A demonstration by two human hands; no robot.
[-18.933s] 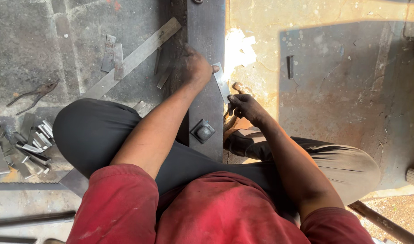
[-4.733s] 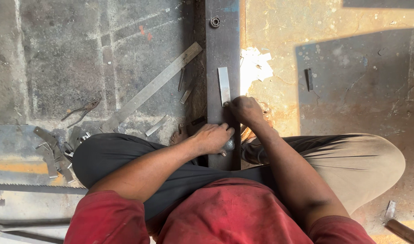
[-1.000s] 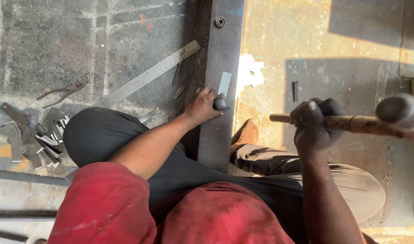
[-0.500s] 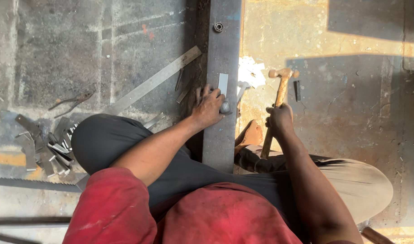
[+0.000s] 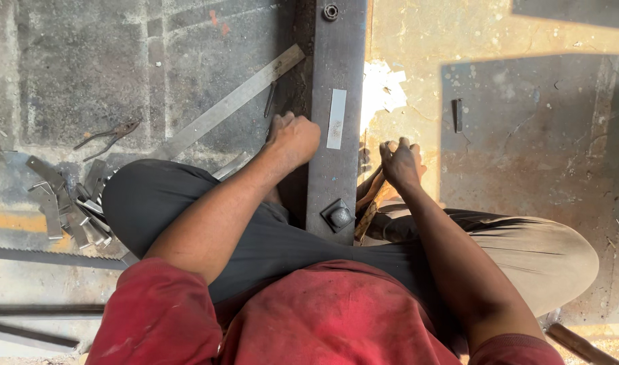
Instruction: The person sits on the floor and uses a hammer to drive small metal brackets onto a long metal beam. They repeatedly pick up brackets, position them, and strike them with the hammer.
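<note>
The hammer (image 5: 367, 211) is mostly hidden: only a length of its wooden handle shows, slanting down from under the right hand (image 5: 400, 162) toward the lap, and its head cannot be seen. The right hand is curled around the upper part of that handle, just right of the bar (image 5: 336, 67). The left hand (image 5: 292, 138) rests with fingers bent against the bar's left edge; whether it grips anything cannot be told, since the palm faces down.

The bar is a long, flat, dark steel plate running up the floor (image 5: 525, 135) from between the knees, its top cut off by the frame edge. A small, pale, rectangular metal strip (image 5: 336, 119) lies flat on it, just right of the left hand. A square nut with a rounded bolt head (image 5: 339, 215) sits at the bar's near end, and a round hole (image 5: 331, 11) shows near its far end.

Left of the bar a long steel ruler (image 5: 228, 105) lies diagonally, dull and scratched. Pliers (image 5: 110, 135) lie further left, and a heap of short cut strips (image 5: 66, 209) sits beside the left knee. A saw blade (image 5: 46, 257) is partly covered by the leg. The concrete floor is stained and rough.
</note>
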